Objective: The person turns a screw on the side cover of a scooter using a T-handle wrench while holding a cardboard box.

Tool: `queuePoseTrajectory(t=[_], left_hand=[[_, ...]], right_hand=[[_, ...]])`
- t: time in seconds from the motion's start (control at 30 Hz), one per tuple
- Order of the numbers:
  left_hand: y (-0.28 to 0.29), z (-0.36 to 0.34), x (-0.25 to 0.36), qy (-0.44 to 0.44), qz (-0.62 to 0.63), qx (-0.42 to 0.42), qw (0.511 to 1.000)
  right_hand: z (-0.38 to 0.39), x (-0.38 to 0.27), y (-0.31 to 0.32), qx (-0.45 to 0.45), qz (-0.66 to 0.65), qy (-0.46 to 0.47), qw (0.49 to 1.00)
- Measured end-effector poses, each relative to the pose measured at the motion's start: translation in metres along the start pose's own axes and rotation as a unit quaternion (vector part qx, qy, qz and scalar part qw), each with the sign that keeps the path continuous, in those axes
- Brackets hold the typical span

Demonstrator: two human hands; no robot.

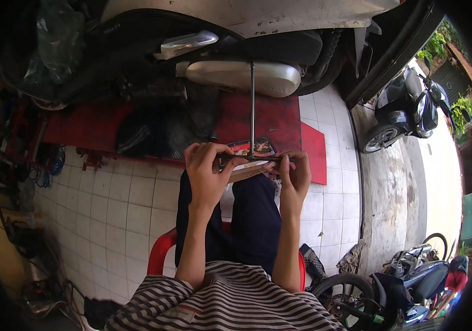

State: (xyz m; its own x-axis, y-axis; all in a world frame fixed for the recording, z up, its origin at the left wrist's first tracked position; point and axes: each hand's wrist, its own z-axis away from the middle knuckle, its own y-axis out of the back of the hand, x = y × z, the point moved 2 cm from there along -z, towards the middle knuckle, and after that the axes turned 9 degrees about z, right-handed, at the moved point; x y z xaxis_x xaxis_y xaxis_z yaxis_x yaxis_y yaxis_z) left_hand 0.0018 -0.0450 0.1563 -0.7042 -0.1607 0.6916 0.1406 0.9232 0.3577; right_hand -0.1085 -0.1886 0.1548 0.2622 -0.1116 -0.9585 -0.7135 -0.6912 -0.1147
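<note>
A T-handle wrench (252, 113) spans the gap between my hands and the scooter (137, 44). Its long thin shaft runs away from me, and its far tip meets the oval silver engine-side cover (222, 75). The left end of the crossbar is pinched in the fingers of my left hand (205, 175). At the right end, my right hand (295, 175) grips the bar between thumb and fingers. Just beyond and below the handle, partly covered by it, lies a small red and dark tray-like thing (263, 146) with small items I cannot make out.
Under the scooter stretches a red work platform (233, 118) with a dark mat (161, 129). I sit on a red chair (161, 251) over white floor tiles (114, 204). A parked scooter (407, 110) is at right, another motorcycle (390, 292) at lower right. Blue hose (57, 160) hangs left.
</note>
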Motion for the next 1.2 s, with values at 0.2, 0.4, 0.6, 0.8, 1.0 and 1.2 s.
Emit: queuePoseTrajectory(t=[0.2,0.4,0.6,0.8,1.0,1.2], left_hand=[[0.004,-0.001,-0.003,0.002,0.031,0.163,0.986],[-0.022,0.021,-0.027,0.110,0.208,0.109,0.966],[-0.030,0.009,0.016,0.043,0.151,0.075,0.985],[-0.017,-0.004,0.036,0.102,0.194,0.036,0.975],[-0.025,0.004,0.033,0.021,0.081,-0.049,0.995],[-0.021,0.002,0.025,0.073,0.153,-0.013,0.986]], right_hand=[[0.003,0.020,0.019,-0.005,0.211,0.036,0.977],[0.002,0.026,0.003,-0.019,0.104,0.058,0.993],[0.016,0.036,-0.014,0.008,0.314,0.131,0.940],[0.013,0.001,-0.021,0.040,0.327,0.195,0.924],[-0.012,-0.065,-0.046,-0.029,0.264,0.252,0.931],[-0.025,-0.051,-0.028,0.067,0.246,0.210,0.944]])
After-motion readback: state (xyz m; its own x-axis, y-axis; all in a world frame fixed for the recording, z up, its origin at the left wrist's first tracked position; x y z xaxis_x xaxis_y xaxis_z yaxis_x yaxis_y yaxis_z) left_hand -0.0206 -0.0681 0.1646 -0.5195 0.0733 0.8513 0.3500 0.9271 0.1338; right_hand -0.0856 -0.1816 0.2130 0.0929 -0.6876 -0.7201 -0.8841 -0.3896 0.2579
